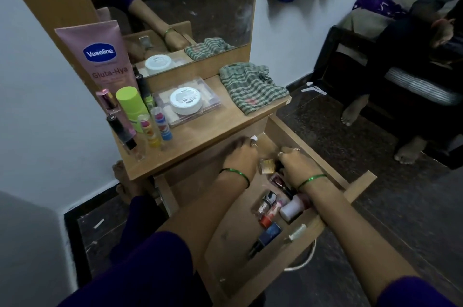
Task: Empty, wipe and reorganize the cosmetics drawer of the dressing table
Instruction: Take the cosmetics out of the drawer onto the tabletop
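Bench [213,131] top, left to right: one pink tube [100,56]; two dark lipsticks [117,121]; one green bottle [131,104]; two clear stacks [156,126] of coloured pots; one clear case [213,96] bearing one white jar [186,101]; one checked cloth [253,86]. One mirror [200,1] stands behind. Below, one drawer [360,184] stands pulled out, holding a cluster of roughly eight small cosmetics: one gold pot [266,164], one white bottle [292,209], one blue bottle [269,232], others indistinct. Left hand [240,154] reaches under the bench edge, a white cap at its fingers [253,140]; whether it grips anything cannot be told. Right hand [295,159] curls over the cosmetics; what it grasps cannot be told. Each wrist bears one green bangle.
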